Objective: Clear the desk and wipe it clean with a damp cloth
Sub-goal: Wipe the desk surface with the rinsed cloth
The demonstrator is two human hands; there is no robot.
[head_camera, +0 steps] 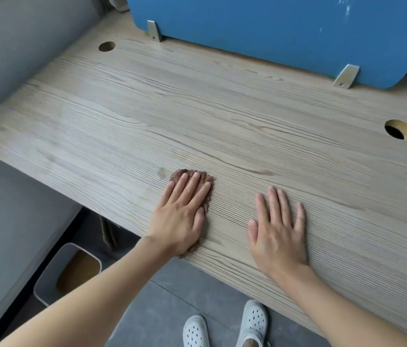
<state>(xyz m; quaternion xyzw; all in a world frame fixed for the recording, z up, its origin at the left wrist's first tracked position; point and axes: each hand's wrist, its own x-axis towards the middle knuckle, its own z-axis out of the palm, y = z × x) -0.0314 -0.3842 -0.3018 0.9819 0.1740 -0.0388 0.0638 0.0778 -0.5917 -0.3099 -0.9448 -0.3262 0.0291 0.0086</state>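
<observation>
The left hand pressed a brown cloth flat on the wooden surface, fingers straight and together, likely for wiping. Right of the cloth, the right hand lay flat, fingers spread, probably bracing.

A scuffed blue partition stood behind the wood-grain desk, fixed by metal brackets. A grey wall ran along the left — below lay grey floor tiles and a grey waste bin, brown inside.
</observation>
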